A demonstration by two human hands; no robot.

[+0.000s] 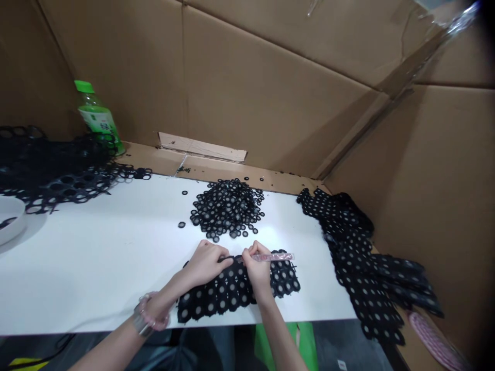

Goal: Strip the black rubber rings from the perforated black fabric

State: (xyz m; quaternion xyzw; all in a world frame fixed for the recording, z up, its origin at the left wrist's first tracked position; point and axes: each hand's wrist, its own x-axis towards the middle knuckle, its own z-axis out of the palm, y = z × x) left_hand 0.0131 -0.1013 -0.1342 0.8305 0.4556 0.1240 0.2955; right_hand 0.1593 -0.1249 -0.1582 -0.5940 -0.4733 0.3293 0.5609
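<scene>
On the white tabletop in front of me lies a black sheet (222, 293) with rows of pale round centres. My left hand (209, 263) is closed on its far edge, thumb lying along the top and the other fingers partly hidden. A pinkish, see-through, pen-like tool (276, 256) is pinched in my right hand (257, 268). Its near end is at the sheet's far edge, close to my left thumb, and the tip is too small to make out. Just beyond my hands rises a heap of small black rings (228, 208) with pale centres.
Long black dotted strips (351, 257) hang over the table's right side. Black perforated scrap (58, 165) is piled at the left, by a green bottle (98, 118) and a white bowl (11, 216). Cardboard walls (247, 87) enclose the back and sides.
</scene>
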